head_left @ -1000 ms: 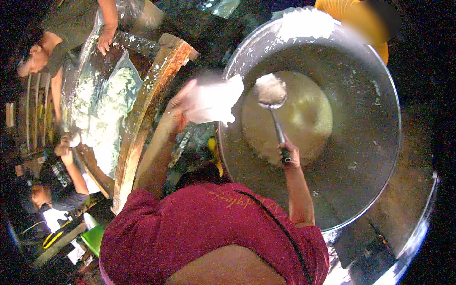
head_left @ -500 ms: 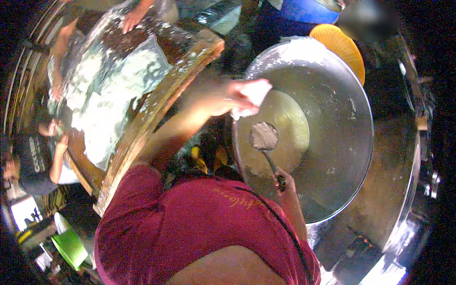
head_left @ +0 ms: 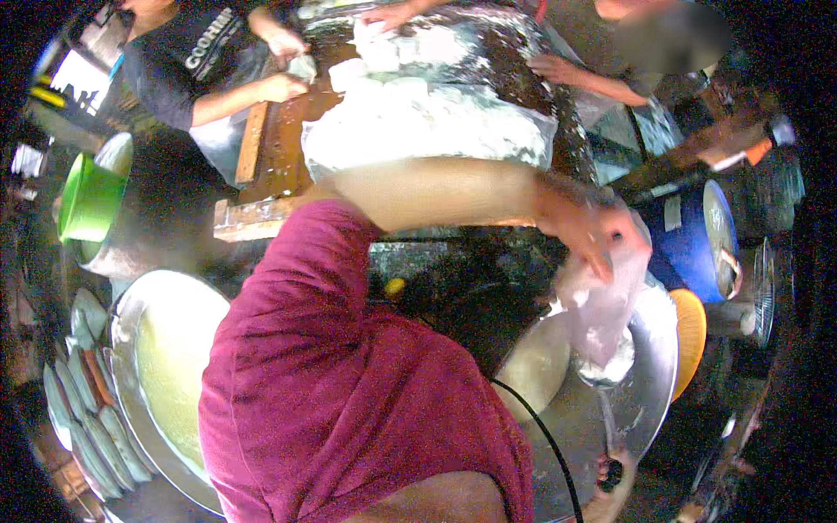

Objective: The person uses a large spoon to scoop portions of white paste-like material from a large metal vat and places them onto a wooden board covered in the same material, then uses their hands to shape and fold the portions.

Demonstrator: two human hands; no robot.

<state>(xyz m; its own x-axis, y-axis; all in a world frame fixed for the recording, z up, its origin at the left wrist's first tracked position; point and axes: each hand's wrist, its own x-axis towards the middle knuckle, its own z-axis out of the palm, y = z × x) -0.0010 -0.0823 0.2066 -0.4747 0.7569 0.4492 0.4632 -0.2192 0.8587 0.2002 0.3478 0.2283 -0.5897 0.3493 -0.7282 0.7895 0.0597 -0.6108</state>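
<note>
My left arm reaches across to the right, and my left hand (head_left: 580, 231), a little blurred, is closed on a thin, wet whitish cloth (head_left: 602, 301). The cloth hangs down from it and its lower end meets the bowl of a ladle, where white matter shows. At the lower right, my right hand (head_left: 621, 488) grips the dark handle end of this long metal ladle (head_left: 609, 418). Both the ladle and the cloth are over a large metal vat (head_left: 645, 383). Whether the cloth is a sheet or a bag, I cannot tell.
A wooden table (head_left: 261, 218) bearing a heap of white, wet-looking blocks (head_left: 418, 131) stands ahead, with other people's hands (head_left: 283, 70) around it. A second vat (head_left: 122, 349) holds yellowish liquid on the left. A green bucket (head_left: 91, 200), blue drum (head_left: 684, 257) and orange basket (head_left: 690, 340) stand around.
The view has swung left, bringing the table ahead and the second vat into sight. The crumpled white cloth in my left hand now hangs open onto the ladle's bowl. My right hand keeps its grip.
</note>
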